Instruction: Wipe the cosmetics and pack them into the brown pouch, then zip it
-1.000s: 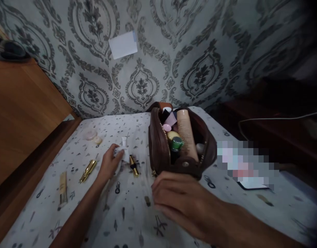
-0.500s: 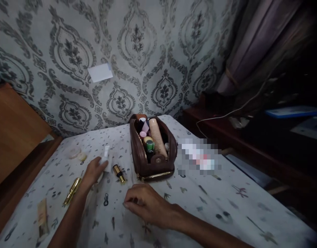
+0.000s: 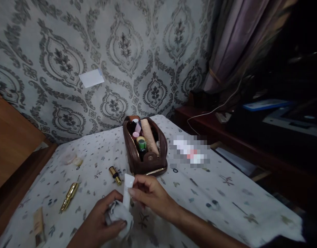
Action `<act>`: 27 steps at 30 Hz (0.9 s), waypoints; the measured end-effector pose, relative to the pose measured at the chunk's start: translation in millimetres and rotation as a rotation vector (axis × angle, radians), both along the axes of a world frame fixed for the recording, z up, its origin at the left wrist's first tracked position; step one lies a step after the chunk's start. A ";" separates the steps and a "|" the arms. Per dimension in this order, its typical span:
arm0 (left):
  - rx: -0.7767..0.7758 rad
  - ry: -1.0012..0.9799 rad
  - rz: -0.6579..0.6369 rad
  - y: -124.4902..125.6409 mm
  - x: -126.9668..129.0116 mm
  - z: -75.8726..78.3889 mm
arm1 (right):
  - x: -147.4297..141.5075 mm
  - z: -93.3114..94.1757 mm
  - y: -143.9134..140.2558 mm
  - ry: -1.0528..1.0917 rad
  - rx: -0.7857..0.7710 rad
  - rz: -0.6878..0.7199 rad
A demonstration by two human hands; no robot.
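1. One printed sheet (image 3: pixel 96 151) covers the surface; its far edge meets the wall, and a broad stretch of it runs from the right hand to the right edge.
2. One brown bag (image 3: pixel 148 167) sits unzipped near the far edge (one tan tube (image 3: pixel 149 136) and one green cap (image 3: pixel 141 144) show among its contents).
3. Two hands: the left hand (image 3: pixel 101 215) curls its thumb and fingers around one wadded white cloth (image 3: pixel 118 217); the right hand (image 3: pixel 158 196) pinches one white tube (image 3: pixel 127 193).
4. That tube is tilted, its lower end at the cloth, on the near side of the bag.
5. One beige tube (image 3: pixel 39 225) lies by the left edge.
6. Two gold items: a gold tube (image 3: pixel 69 197) and a gold-and-black tube (image 3: pixel 114 175), well apart, sheet between them.
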State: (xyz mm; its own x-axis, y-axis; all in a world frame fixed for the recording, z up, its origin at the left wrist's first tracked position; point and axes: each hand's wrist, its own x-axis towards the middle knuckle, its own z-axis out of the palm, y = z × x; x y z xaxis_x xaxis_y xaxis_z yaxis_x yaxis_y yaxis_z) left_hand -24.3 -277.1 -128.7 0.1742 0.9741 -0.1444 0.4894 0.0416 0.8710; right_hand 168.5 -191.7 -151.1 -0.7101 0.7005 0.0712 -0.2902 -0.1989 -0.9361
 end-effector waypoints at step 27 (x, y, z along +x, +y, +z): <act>-0.091 -0.310 0.228 25.8 13.7 -59.7 | 32.7 117.3 117.3 -1.099 1.078 -0.421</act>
